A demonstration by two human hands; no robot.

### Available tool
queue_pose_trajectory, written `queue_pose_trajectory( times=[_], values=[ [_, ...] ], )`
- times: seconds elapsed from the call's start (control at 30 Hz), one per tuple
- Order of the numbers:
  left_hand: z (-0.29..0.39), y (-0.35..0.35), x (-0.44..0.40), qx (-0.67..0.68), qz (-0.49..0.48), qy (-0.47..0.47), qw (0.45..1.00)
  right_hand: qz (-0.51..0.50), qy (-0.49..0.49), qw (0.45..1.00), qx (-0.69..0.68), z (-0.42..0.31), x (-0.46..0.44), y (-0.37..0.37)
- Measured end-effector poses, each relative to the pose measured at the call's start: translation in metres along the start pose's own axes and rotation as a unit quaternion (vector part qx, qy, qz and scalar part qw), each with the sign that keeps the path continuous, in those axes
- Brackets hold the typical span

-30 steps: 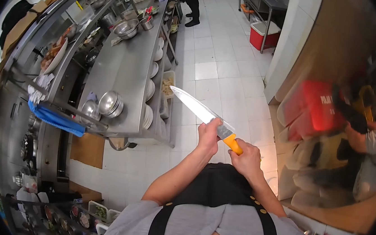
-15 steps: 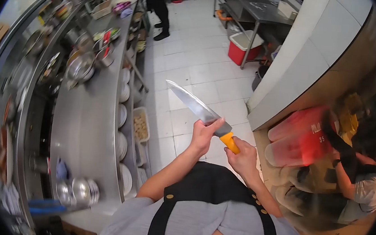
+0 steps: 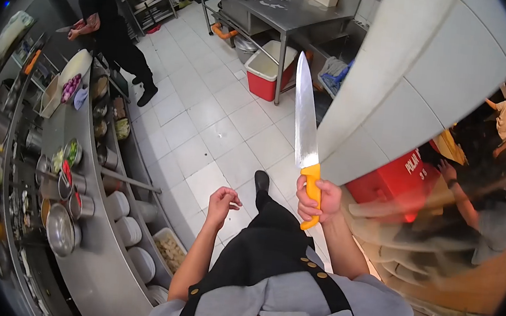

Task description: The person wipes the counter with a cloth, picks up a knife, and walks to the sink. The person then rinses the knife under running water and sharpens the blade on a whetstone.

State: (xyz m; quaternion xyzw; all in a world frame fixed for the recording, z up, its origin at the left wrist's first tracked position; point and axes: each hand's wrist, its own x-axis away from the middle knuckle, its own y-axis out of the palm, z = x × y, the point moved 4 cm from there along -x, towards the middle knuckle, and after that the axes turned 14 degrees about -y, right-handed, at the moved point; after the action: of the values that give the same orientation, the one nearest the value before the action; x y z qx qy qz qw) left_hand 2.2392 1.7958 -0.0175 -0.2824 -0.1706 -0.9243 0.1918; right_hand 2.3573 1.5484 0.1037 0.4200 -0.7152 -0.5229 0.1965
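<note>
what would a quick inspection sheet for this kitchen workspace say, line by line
surface: steel counter at left, bearing bowls and pots; white tile floor with small dark specks
things: knife with yellow handle, blade bare, tip pointing away from the wearer
clutter: metal bowl and pots with red-handled tools close together on the counter; plates stacked on the shelf below
hands: right hand grips the knife handle; left hand holds nothing, off the blade
cables: nothing seen
surroundings: co-worker in black beyond the counter; red bin by the sink table
</note>
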Motion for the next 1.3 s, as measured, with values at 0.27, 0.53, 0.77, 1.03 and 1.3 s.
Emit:
queue_pose_trajectory(
  times=[0.27,0.53,0.77,1.03,1.3],
  values=[
    [-0.050,-0.132,-0.123,-0.375,0.241,-0.072,0.892,-0.042,0.018,0.998,0.050,-0.089,-0.230,-0.027],
    [-0.103,-0.226,-0.121,-0.292,0.252,-0.338,0.859,-0.044,0.078,0.993,0.079,-0.129,-0.427,-0.064],
    [-0.027,-0.283,-0.247,-0.191,0.214,-0.394,0.873,-0.015,0.091,0.992,0.088,-0.135,-0.602,-0.116],
    [0.234,-0.409,-0.562,-0.166,0.212,-0.262,0.927,0.019,0.078,0.993,0.086,-0.148,-0.794,-0.140],
    [0.603,-0.347,-0.832,-0.281,0.105,0.037,0.953,0.060,0.046,0.992,0.102,-0.162,-0.967,-0.198]
  ],
)
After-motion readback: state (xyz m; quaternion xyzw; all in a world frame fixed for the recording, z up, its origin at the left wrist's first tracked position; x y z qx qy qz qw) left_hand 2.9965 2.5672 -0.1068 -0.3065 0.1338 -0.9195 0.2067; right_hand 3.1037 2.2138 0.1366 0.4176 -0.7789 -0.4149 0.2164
